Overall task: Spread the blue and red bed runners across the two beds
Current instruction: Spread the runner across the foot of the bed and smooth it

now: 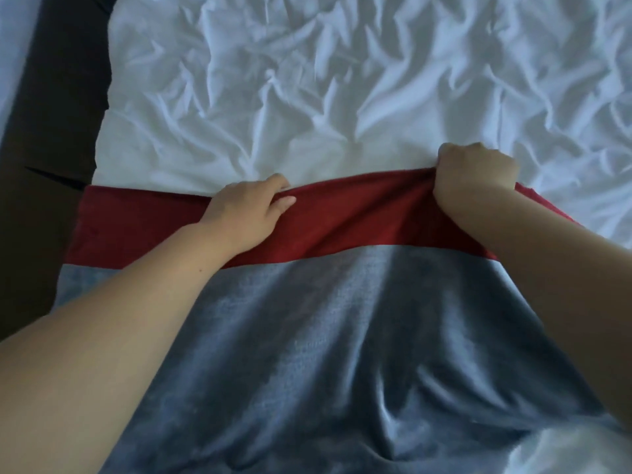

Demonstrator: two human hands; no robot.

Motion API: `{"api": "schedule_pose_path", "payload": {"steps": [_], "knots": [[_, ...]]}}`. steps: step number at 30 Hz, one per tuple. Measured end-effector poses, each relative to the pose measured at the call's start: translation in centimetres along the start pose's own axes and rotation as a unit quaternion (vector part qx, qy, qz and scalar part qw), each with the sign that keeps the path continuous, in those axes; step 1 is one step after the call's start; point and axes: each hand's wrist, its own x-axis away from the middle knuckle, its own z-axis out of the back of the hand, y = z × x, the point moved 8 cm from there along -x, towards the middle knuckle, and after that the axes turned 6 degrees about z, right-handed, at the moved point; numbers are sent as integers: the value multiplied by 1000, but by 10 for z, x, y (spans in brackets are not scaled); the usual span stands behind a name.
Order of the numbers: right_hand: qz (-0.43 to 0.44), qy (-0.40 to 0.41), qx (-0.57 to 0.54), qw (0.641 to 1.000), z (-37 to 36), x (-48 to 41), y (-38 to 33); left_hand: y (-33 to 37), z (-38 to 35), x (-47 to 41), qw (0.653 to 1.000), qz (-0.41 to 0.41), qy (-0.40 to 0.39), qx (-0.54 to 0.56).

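1. White, heavily wrinkled bedsheet (342,80) filled the upper part of the view; creases ran in all directions across it.
2. Dark gap (58,97) lay along the bed's left side, with a pale strip of a second bed (13,46) at the far left edge.
3. Bed runner (307,319) lay across the near part of the bed, touching the sheet. It showed two bands: a red band (342,220) on the far side and a larger blue-grey band (290,354) nearer the camera, meeting in a straight seam.
4. Blue-grey band looked plush, with a soft sheen; long folds and dips ran through its middle and lower right. Red band looked flatter and matte.
5. Runner's left end reached the left edge of the mattress and hung slightly over it toward the dark gap.
6. Left hand (249,210) rested on the red band at its far edge, fingers curled over and pinching that edge, thumb on top of the cloth.
7. Right hand (475,176) was clenched in a fist around a bunched piece of the red band's far edge, lifting it a little off the sheet; fabric gathered into pleats at the fist.
8. Between the two hands the red edge ran taut, slightly raised toward the right.
9. Both forearms were bare, reaching in from the bottom corners.
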Motion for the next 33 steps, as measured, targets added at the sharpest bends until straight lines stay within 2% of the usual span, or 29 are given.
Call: {"api": "schedule_pose_path", "payload": {"steps": [2,4,7,9,10,11,13,14,16,18,22,27,33], "knots": [[-12,-44,18,999,-7,-1,5,-16,0,3,1000,26,-7,7],[16,-122,47,991,-11,4,3,-22,6,1,1000,26,8,-11],[72,-281,79,954,-27,19,-4,-19,8,-10,996,11,7,-86],[84,-317,111,938,-34,22,-3,-19,4,-19,991,30,-7,-132],[81,-295,88,948,-33,19,-4,-21,4,-20,988,47,-1,-146],[62,-240,39,968,-28,11,-3,-22,5,-20,986,64,23,-152],[38,-86,-22,995,-9,6,3,-22,8,-14,982,92,110,-120],[61,8,-42,997,2,10,-2,-19,8,-6,979,100,150,-94],[146,135,-66,978,4,32,-18,-4,-3,13,975,96,190,-64],[233,199,-112,945,-6,61,-34,23,-22,37,976,59,204,-45],[287,176,-163,927,-55,124,-50,81,-75,96,992,-22,123,14],[296,113,-187,930,-111,201,-40,118,-124,166,996,-85,36,-3],[350,76,-196,913,-136,286,-22,119,-152,258,995,-98,10,18]]}}
